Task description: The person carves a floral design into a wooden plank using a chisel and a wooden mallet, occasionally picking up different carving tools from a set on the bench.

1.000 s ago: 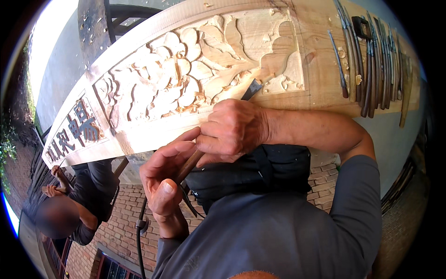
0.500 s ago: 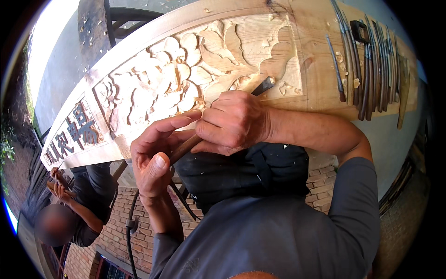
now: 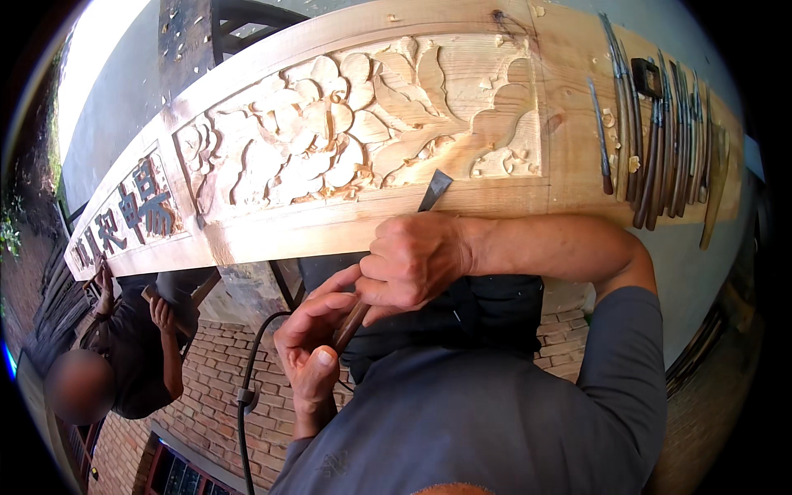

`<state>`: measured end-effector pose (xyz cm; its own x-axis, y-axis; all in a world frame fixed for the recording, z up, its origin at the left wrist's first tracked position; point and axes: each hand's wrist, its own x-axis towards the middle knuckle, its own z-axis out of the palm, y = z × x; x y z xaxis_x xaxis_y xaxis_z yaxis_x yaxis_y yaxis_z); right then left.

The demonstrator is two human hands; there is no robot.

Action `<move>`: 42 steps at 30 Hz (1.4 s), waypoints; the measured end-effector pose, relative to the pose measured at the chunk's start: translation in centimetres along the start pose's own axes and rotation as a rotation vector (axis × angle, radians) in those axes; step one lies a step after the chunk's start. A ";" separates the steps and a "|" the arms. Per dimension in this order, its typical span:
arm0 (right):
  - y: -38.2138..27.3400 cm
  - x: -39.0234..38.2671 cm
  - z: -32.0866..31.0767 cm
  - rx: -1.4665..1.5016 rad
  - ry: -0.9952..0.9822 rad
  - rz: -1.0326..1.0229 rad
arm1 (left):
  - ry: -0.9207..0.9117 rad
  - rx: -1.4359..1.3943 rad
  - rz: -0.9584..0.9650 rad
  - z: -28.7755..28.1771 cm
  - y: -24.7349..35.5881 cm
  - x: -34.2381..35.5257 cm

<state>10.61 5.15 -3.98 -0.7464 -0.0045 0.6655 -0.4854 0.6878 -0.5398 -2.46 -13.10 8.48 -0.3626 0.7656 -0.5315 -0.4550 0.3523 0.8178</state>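
- Far left, another person [image 3: 124,363] sits beside the board's narrow end, one hand by its edge and the other around a wooden handle [image 3: 169,312].
- The board [image 3: 313,231], long and pale with bright grain, shows dark characters [image 3: 148,205] in a framed panel at its left.
- Next comes a sunken panel carved with a flower [image 3: 318,124]: layered rounded petals, then broad, smoother leaves, with curled shavings lying in the hollows.
- The left hand [image 3: 313,342] is below the board, thumb and fingers apart, the handle's lower end in the gap between them; I cannot tell how firmly they touch it.
- The chisel [image 3: 435,190] slants up to the right: reddish-brown wooden handle, dark grey flat blade flaring to a straight edge. The blade lies over the board's plain lower border; contact is unclear.
- The right hand [image 3: 412,260] has its fingers clamped around the chisel, knuckles up.
- Far right, slim tools [image 3: 656,157] lie in a row on the board, metal ends away, brown handles nearer, beside shavings.
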 end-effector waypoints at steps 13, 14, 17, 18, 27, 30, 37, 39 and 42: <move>0.3 0.3 -0.5 0.030 0.046 0.045 | -0.026 -0.041 -0.006 0.6 1.2 0.5; 0.3 0.2 -0.4 0.041 0.037 0.044 | -0.026 -0.039 -0.007 0.7 1.2 0.5; 0.3 0.4 -0.6 0.045 0.028 0.051 | -0.007 -0.033 0.012 0.9 1.2 0.7; 0.3 0.4 -0.6 0.036 0.023 0.058 | -0.014 -0.057 0.010 0.6 1.0 1.0; 0.6 0.2 -1.1 0.008 0.008 0.097 | -0.067 -0.069 0.036 -0.2 0.7 2.1; 0.8 0.0 -0.8 0.018 0.039 0.084 | -0.092 -0.101 0.024 -0.3 0.7 2.5; 1.4 -0.1 -1.9 -0.042 0.058 0.137 | -0.121 -0.112 0.008 -0.1 1.6 4.3; 1.4 0.0 -1.9 -0.014 0.087 0.137 | -0.171 -0.049 0.019 -0.1 1.9 4.3; 1.0 -0.1 -1.4 0.042 0.053 0.110 | -0.135 -0.031 0.040 0.1 1.3 3.0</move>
<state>10.79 6.87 -3.84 -0.7720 0.1084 0.6263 -0.4213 0.6506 -0.6319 -4.03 -10.26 8.01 -0.2691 0.8447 -0.4626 -0.4679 0.3051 0.8294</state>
